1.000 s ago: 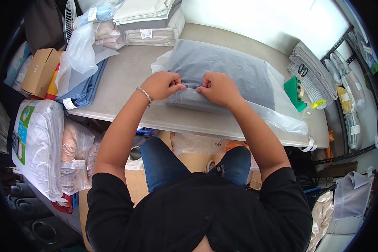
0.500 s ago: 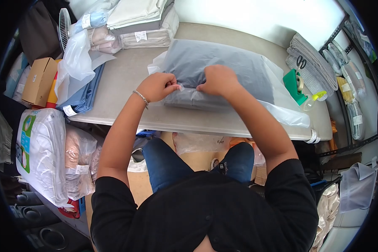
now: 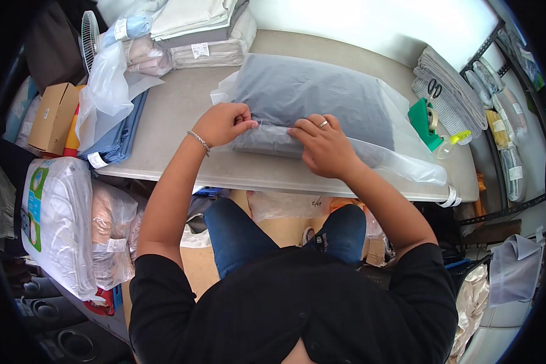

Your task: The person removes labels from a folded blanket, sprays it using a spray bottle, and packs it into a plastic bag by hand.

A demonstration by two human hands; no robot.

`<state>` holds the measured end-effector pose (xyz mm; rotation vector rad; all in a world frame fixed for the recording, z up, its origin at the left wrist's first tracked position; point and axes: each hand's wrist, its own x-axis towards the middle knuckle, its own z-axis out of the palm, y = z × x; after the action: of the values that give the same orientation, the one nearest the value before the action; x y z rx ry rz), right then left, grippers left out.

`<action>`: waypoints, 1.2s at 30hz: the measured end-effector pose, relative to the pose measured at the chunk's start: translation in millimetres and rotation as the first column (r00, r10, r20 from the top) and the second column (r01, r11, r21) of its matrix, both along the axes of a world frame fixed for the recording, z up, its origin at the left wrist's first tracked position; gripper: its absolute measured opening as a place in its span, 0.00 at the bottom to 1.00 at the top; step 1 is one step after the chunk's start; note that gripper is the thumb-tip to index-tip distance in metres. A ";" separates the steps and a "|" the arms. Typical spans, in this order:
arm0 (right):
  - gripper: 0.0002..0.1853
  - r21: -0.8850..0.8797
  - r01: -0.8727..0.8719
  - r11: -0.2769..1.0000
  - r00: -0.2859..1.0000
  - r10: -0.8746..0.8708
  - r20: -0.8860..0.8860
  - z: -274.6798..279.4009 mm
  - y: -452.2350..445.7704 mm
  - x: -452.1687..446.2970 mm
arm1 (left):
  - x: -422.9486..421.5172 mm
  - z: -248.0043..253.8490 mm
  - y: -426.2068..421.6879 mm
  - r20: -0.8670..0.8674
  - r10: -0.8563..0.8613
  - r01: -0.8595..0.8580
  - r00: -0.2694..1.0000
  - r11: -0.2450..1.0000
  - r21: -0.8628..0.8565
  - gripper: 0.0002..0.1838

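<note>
A dark grey folded cloth bundle (image 3: 321, 91) lies on the table inside a translucent plastic bag (image 3: 428, 164), whose loose film spreads past the cloth on the right. At the bundle's near left part, my left hand (image 3: 225, 124) pinches the edge of the film between thumb and fingers. My right hand (image 3: 324, 142) rests on the folded-over film at the front, a ring on one finger. Its fingers are bent and its fingertips press on the film near the fold. Its thumb is hidden beneath the hand.
A green tape dispenser (image 3: 423, 124) with scissors (image 3: 434, 89) stands on the right, beside a spray bottle (image 3: 452, 145) and folded grey fabric (image 3: 452, 91). Packed textiles (image 3: 209, 51) are stacked at the back left. A cardboard box (image 3: 54, 118) and blue cloth (image 3: 121, 133) lie at the left.
My right hand has turned over from a pinch beside the left hand and shifted slightly right and down along the fold. My left hand keeps its pinch on the film.
</note>
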<state>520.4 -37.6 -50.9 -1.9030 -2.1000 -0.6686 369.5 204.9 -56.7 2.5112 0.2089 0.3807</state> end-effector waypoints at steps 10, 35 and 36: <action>0.24 0.057 -0.022 0.998 0.978 0.033 -0.206 -19.7 59.5 -43.4 | -17.2 0.5 -2.1 0.091 -0.001 0.019 0.996 0.979 -0.203 0.14; 0.37 0.013 0.369 0.929 0.929 -0.369 -0.024 -37.2 -85.3 36.6 | -37.0 3.7 -13.0 0.226 0.042 -0.062 0.973 0.995 0.084 0.11; 0.37 0.007 0.419 0.908 0.908 -0.419 -0.009 -34.4 -94.8 42.6 | -36.0 7.8 -19.2 0.312 0.049 -0.125 0.949 0.966 0.227 0.10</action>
<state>563.0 -132.4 -85.3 -2.3730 -1.6836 -0.7471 333.5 185.7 -48.9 2.6435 0.1591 0.8707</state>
